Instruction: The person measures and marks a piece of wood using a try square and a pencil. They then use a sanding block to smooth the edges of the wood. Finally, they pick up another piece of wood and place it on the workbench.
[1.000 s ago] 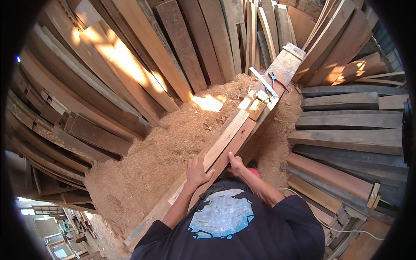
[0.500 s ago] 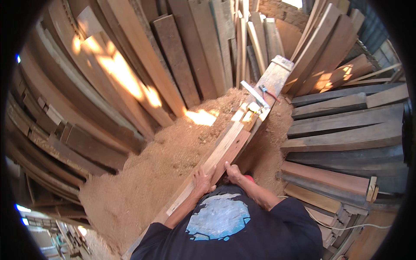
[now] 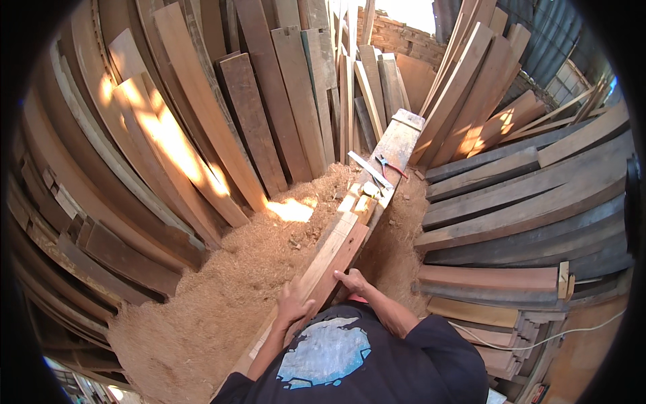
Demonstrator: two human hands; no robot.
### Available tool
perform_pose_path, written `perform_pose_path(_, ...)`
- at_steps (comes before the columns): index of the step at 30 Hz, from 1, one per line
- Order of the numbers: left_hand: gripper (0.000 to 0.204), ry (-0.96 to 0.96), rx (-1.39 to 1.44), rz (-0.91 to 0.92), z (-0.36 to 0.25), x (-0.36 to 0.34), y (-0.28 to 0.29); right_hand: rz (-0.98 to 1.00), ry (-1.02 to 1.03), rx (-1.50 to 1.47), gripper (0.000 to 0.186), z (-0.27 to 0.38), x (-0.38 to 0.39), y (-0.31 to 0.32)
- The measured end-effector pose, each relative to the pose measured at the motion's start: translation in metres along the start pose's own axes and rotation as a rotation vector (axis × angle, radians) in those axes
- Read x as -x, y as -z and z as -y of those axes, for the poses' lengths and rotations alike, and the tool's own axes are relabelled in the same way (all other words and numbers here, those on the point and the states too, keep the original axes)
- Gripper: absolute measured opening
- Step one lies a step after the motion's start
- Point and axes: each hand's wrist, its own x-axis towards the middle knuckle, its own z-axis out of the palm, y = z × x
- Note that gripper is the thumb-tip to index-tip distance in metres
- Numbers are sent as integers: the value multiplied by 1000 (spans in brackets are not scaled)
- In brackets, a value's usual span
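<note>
Two wooden strips lie side by side lengthwise on a narrow plank bench [image 3: 400,136]: a pale strip [image 3: 326,257] on the left and a reddish strip [image 3: 350,246] on the right. My left hand [image 3: 293,303] is closed over the pale strip near my body, its fingers across the top. Slightly farther along, my right hand [image 3: 351,279] grips the reddish strip's right edge, thumb on top and the other fingers mostly hidden. Beyond the strips' far ends sit small pale wood blocks [image 3: 363,200], a light-coloured straight bar [image 3: 369,168] and red-handled pliers [image 3: 391,167].
Sawdust and shavings [image 3: 229,289] cover the floor around the bench. Tall boards [image 3: 252,121] lean along the far and left sides. Stacked dark planks [image 3: 518,198] lie at the right, with a pale cable [image 3: 538,346] running over the lower pile.
The whole view has shifted, so the bench and strips appear lower and farther left. Both hands keep their hold at about the same places on the strips.
</note>
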Motion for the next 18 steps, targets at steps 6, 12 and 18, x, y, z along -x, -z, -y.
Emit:
perform_pose_path(6, 97, 680, 243, -328, 110, 57, 55, -530, 211, 133, 80, 10, -38, 60)
perform_pose_path(12, 83, 1231, 142, -749, 245, 219, 32, -554, 343, 335, 62, 41, -95, 131)
perform_pose_path(18, 70, 1259, 1048, -1104, 196, 280, -60, -226, 500, 475, 55, 66, -117, 153)
